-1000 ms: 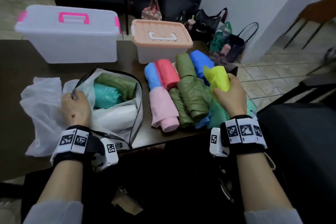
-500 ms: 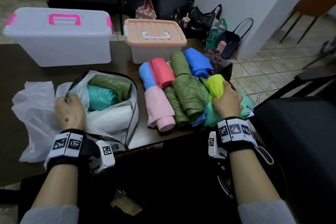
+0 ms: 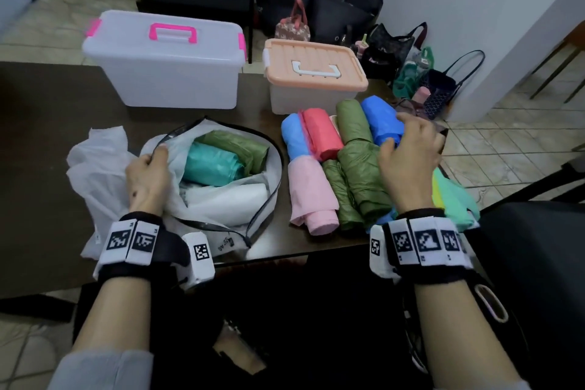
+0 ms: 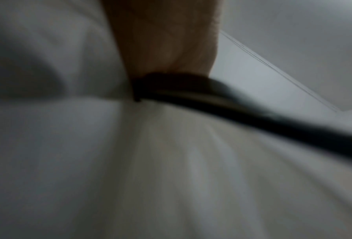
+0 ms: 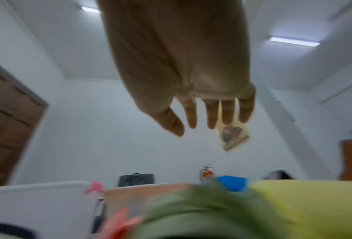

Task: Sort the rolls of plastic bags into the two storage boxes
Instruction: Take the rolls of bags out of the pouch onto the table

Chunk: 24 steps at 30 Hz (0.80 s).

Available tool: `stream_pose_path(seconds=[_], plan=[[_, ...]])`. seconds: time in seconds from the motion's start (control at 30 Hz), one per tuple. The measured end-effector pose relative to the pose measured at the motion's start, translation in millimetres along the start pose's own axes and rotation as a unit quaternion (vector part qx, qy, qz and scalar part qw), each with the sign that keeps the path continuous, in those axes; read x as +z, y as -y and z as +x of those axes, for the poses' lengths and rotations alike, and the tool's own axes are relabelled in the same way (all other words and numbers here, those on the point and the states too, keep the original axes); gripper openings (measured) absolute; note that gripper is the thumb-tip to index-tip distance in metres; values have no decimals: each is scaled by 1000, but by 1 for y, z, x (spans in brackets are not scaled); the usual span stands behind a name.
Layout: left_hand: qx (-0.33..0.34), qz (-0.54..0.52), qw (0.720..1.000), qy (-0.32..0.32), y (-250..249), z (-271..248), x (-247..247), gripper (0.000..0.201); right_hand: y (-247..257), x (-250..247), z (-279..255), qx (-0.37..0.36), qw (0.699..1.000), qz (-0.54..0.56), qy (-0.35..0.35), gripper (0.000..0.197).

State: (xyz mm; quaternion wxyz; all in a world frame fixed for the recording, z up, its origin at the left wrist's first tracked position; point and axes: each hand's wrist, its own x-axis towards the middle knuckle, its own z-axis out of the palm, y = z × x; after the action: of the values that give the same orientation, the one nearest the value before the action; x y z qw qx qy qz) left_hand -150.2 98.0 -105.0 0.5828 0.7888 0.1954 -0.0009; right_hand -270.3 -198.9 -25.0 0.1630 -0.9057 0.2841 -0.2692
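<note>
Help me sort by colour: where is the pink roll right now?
In the head view the pink roll lies on the table, at the left end of the loose pile, just right of the open white bag and beside a green roll.

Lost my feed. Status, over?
Left hand grips bag rim. Right hand open over rolls, holding nothing. Both boxes lidded, none sorted.

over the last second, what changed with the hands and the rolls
The right hand let go of the yellow plastic-bag roll, now lying at the pile's right edge, and moved forward, open, above the blue roll. The left hand keeps its grip on the white mesh bag's black rim. Both boxes stay closed.
</note>
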Motion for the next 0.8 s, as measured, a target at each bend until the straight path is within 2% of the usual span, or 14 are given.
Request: stream_pose_path(seconds=[0.03,0.07,0.1,0.17,0.23,0.3,0.43,0.53,0.6,0.7,0.8], plan=[[-2,0,1000,4,1,0,-1,36,18,6,-4,-62,997,44,-17,38],[-3,0,1000,9,2,0,-1,36,36,13,-11,-116,988,101,5,33],[-2,-2,1000,16,3,-1,-1,35,54,21,-21,-162,972,155,64,29],[4,3,1000,24,6,-3,-1,35,84,45,-43,-251,921,198,222,26],[5,10,1000,29,9,-3,0,37,105,72,-63,-325,860,143,367,27],[11,4,999,33,14,-3,-2,37,115,94,-74,-370,813,38,448,36],[8,-61,997,39,23,-2,-3,24,117,105,-73,-382,805,-21,453,60],[17,-65,997,40,25,-2,-3,20,117,112,-75,-391,804,-65,442,68],[17,-68,997,41,26,-1,-4,21,120,116,-79,-393,808,-91,430,66],[11,-81,996,41,27,0,-6,23,126,119,-76,-383,813,-107,425,50],[13,-85,996,38,28,0,-5,24,128,117,-67,-356,816,-60,452,35]])
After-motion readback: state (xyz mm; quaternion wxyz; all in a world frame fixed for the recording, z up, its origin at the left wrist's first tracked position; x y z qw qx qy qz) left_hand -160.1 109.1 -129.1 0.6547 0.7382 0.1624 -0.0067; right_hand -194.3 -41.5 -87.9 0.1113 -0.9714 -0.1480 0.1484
